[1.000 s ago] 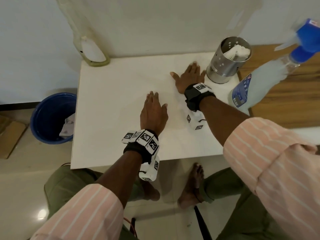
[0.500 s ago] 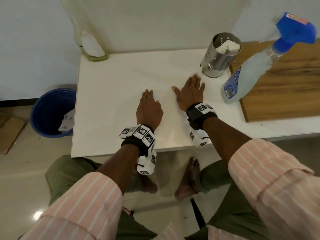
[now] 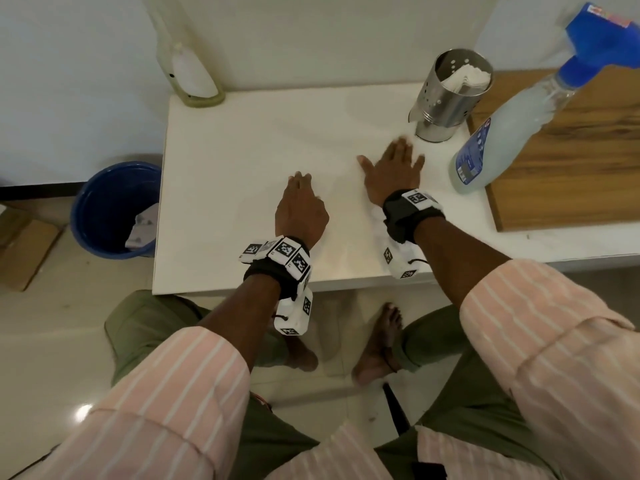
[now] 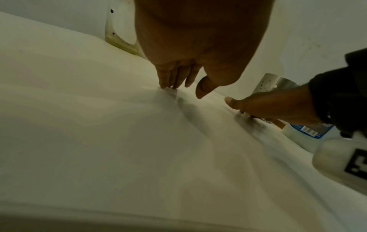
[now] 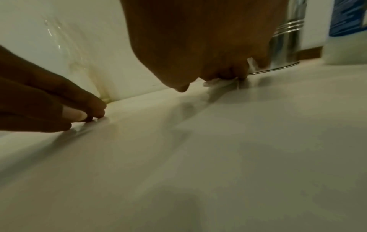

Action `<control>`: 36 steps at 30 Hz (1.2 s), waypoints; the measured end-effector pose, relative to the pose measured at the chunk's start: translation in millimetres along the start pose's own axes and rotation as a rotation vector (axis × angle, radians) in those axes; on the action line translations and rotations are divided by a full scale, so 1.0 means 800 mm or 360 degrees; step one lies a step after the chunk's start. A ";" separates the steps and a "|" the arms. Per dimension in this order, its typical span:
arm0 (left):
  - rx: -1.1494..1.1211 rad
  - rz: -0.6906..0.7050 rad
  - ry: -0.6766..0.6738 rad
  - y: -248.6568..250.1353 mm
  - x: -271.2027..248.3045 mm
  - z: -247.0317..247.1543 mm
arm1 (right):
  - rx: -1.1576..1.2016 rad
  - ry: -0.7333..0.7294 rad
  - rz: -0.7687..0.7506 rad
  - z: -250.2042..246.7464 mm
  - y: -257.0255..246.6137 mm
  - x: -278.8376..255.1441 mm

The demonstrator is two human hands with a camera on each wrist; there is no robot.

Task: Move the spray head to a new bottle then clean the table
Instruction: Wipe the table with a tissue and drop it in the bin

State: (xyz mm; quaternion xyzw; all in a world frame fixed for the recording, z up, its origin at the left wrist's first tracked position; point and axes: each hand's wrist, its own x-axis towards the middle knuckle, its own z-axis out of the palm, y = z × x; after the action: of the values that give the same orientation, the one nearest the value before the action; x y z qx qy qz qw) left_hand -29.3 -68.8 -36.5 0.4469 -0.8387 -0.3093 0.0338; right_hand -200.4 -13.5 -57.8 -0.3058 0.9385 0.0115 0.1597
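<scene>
My right hand (image 3: 391, 171) presses a thin white tissue (image 5: 216, 82) flat on the white table (image 3: 242, 140), fingers spread, so that grip is open; my left hand (image 3: 301, 209) rests beside it on its fingertips (image 4: 168, 84), holding nothing. The clear bottle with the blue spray head (image 3: 512, 116) stands just right of my right hand, at the near corner of the wooden board (image 3: 571, 161), so the head swap looks done and wiping is the step in hand. The perforated steel cup of tissues (image 3: 446, 95) stands just beyond my fingertips; a wipe pushed far or right could knock it or tip the bottle. The open room lies left and near, up to the table's left edge above the blue bin (image 3: 110, 206), where a slipping tissue could drop. The empty clear bottle (image 3: 188, 74) stands at the far left corner.
</scene>
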 end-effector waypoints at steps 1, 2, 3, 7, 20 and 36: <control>-0.0012 -0.0005 -0.0003 0.002 -0.001 0.001 | 0.0015 -0.0011 0.0064 0.000 -0.001 -0.004; -0.0029 -0.0013 0.0003 0.004 -0.002 0.001 | 0.0038 -0.0021 0.0086 0.001 -0.007 -0.011; -0.0045 -0.0023 0.0019 0.006 -0.004 0.001 | 0.0062 -0.0030 0.0077 0.003 -0.018 -0.019; -0.0024 -0.0058 0.0092 -0.001 -0.007 -0.009 | 0.0080 -0.0076 -0.0493 0.022 -0.069 -0.068; -0.0113 -0.0278 0.0403 -0.080 -0.019 -0.048 | -0.0003 -0.0117 -0.0690 0.034 -0.167 -0.099; -0.0049 -0.0355 0.0443 -0.110 -0.025 -0.067 | 0.0086 -0.0030 -0.0493 0.034 -0.174 -0.077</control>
State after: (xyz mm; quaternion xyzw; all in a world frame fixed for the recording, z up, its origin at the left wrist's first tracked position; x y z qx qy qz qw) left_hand 64.8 -115.9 -37.5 0.5752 -0.7663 -0.2590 0.1218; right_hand -65.7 -88.2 -53.9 -0.4424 0.8785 -0.0356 0.1767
